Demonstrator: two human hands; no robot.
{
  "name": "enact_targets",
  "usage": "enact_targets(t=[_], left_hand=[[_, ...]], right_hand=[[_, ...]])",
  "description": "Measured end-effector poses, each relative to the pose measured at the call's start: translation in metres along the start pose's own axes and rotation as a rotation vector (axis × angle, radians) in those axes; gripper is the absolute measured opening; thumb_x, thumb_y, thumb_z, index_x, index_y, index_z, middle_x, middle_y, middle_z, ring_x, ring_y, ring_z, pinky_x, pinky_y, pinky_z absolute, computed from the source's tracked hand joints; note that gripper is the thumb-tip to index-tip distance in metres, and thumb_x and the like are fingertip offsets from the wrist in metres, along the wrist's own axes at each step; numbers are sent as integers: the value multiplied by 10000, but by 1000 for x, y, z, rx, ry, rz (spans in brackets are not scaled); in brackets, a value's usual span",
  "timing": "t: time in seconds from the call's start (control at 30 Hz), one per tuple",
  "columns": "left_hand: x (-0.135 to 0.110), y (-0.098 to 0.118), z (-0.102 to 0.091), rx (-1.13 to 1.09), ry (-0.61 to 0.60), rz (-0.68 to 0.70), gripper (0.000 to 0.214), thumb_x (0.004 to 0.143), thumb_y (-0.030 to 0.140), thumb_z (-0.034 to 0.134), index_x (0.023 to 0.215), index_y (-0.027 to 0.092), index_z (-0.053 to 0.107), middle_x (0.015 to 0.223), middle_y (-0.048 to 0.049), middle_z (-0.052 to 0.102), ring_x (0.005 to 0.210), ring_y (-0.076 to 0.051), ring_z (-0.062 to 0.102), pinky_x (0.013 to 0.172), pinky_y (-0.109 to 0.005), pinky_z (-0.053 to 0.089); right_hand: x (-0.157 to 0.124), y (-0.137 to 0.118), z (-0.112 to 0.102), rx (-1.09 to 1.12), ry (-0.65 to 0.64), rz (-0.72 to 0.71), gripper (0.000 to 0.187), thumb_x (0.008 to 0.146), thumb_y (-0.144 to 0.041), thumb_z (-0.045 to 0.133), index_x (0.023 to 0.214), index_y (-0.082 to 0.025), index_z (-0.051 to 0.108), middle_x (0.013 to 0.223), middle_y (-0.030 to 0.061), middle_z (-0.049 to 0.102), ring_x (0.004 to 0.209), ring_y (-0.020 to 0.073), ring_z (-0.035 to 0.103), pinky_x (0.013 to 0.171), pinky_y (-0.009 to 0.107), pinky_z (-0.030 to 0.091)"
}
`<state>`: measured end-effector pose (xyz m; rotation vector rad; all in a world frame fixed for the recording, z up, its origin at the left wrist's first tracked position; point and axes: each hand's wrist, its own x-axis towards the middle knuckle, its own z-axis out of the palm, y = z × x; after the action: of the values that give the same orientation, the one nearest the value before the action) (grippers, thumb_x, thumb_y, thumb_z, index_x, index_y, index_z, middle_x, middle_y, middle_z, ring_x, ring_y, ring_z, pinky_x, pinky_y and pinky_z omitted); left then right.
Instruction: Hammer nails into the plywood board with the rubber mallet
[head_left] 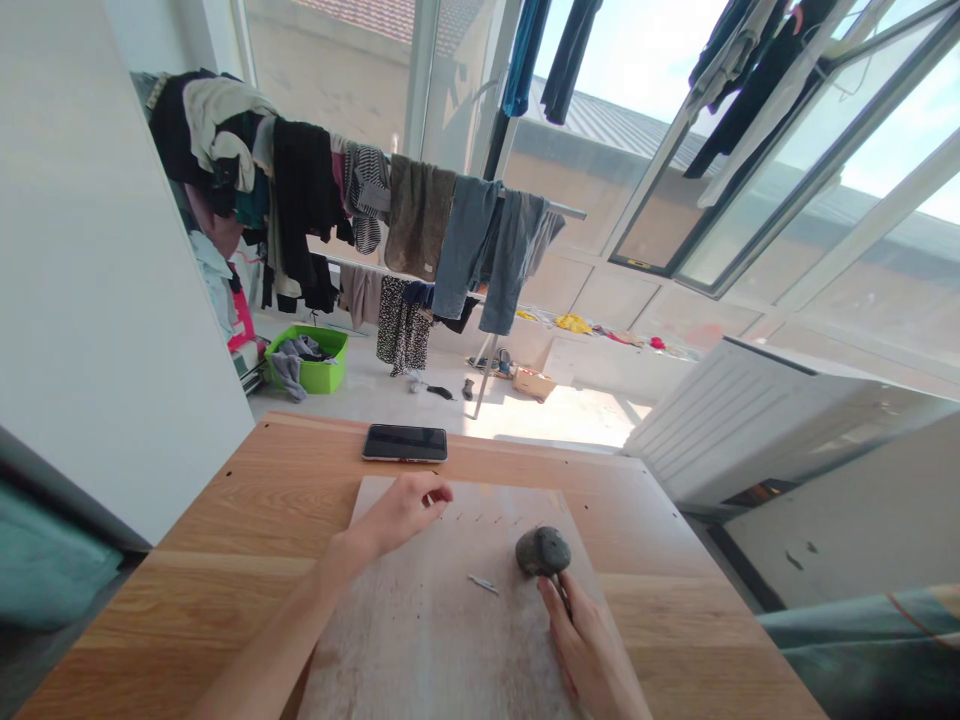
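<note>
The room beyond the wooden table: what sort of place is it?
Probably a home's sunroom or enclosed balcony, used for drying: clothes hang over a drying rack, a green tub holds cloth, and large windows line the far side.

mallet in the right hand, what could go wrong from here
If the mallet swings toward the row of small nails, it might strike the left hand, which is close to that row. The loose nails lying on the board could roll or bounce if it is jolted. The phone, just beyond the board's far edge, might get knocked by a wide swing.
</note>
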<state>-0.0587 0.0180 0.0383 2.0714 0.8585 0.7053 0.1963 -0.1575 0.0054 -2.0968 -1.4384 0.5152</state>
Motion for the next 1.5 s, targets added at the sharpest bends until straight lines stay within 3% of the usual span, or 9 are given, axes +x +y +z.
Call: enact_targets(t=[0.13,0.57,1.03,1.17,1.3,1.4,1.5], left_hand=[[0,-14,3,-75,-9,-53,130,831,174,591,866,162,716,840,-15,722,755,-148,623,719,-239,474],[-3,-19,6,-183,-22,-62,159,793,163,595,881,154,727,887,-29,736,810,-157,655,755,-251,505],[-5,-22,13,-172,-13,-69,163,804,202,613,912,156,726,845,-22,712,714,-126,597,688,-229,469],[-5,-24,14,-195,14,-94,240,776,186,633,1008,167,689,834,-14,720,723,-135,631,700,-237,491],[-4,-25,14,-213,10,-103,270,762,187,642,1030,173,668,831,-12,730,739,-148,661,714,-248,513],[-3,-23,14,-229,9,-101,284,755,180,640,1037,168,665,798,-4,727,738,-156,670,716,-254,517],[-3,-21,14,-229,16,-74,298,741,149,625,1037,154,665,760,2,711,714,-158,667,691,-251,512]], right_hand=[[1,-2,-3,15,-22,-28,535,965,-619,337,1049,-246,710,633,33,693,658,263,705,598,307,520],[0,-3,-3,26,-61,3,564,971,-637,307,1086,-250,702,442,-24,543,476,263,636,526,327,498],[1,-1,-2,59,-32,2,525,951,-630,365,1065,-250,709,483,-12,586,495,246,634,481,297,461],[3,-19,2,121,-82,-12,529,953,-644,362,1025,-238,694,467,-27,553,399,205,560,411,270,389],[9,-59,10,172,-158,-37,540,985,-628,319,1080,-221,663,442,-60,487,327,166,458,399,263,352],[16,-92,19,188,-185,-131,506,1012,-567,303,1122,-207,641,492,-45,532,396,172,509,450,261,379],[22,-113,28,169,-158,-246,439,1025,-491,325,1099,-195,640,647,25,665,573,204,619,556,274,422]])
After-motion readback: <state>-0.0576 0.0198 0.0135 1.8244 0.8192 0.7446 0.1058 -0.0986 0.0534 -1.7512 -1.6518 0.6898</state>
